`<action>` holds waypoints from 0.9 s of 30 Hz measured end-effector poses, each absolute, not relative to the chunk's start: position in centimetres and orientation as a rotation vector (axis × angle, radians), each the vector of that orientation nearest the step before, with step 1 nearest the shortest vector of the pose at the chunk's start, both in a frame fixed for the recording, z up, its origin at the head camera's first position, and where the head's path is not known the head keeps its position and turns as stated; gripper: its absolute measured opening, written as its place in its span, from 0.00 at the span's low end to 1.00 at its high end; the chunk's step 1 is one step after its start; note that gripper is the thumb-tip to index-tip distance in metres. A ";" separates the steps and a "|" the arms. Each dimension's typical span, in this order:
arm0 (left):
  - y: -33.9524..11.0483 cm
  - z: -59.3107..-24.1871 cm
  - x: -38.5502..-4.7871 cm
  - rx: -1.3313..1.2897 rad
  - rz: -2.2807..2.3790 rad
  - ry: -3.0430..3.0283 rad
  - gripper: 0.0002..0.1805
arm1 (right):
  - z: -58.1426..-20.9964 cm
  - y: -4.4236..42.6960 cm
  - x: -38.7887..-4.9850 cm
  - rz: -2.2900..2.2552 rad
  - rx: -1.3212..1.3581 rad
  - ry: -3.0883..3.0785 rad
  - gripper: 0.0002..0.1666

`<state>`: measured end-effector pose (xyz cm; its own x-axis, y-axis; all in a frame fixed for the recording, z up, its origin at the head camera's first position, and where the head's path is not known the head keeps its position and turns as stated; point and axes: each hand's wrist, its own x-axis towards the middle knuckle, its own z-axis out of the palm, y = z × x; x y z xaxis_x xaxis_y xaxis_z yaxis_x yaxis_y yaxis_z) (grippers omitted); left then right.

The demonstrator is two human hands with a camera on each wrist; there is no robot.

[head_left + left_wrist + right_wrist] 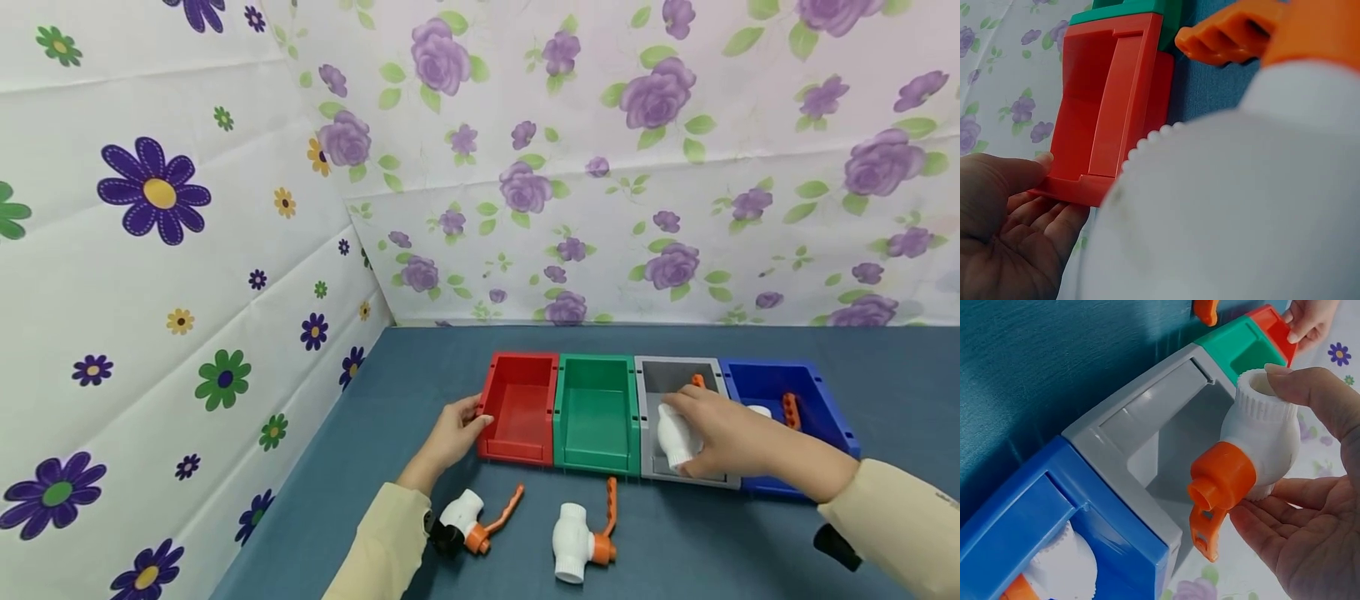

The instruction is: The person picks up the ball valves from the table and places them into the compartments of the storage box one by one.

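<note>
The right hand (722,427) pinches a white valve (675,435) over the gray bin (686,362), fingers just wide enough to hold both ends, maybe so its handle (1205,534) hangs free. The left hand (450,433) pinches the red bin (522,412) by its side, likely to keep it still. The right wrist view shows the orange cap (1222,475); the head view hides it.

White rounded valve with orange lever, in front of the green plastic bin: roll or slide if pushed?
The white rounded plastic valve may start to roll, given its bulging body. Its orange lever, offset to one side, would probably stop a full turn. Its ribbed end should resist slipping.
</note>
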<state>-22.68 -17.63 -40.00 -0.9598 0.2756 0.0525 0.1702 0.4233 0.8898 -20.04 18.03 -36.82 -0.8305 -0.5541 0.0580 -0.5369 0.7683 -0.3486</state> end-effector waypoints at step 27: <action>-18.1 -41.8 -23.9 0.381 1.583 2.590 0.24 | -38.9 18.6 -22.0 -0.610 -0.834 2.954 0.47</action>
<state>-23.91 -18.08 -41.78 -0.9657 0.2529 0.0591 0.1680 0.4346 0.8848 -21.96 18.60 -38.93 -0.8580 -0.5053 0.0924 -0.5006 0.7821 -0.3711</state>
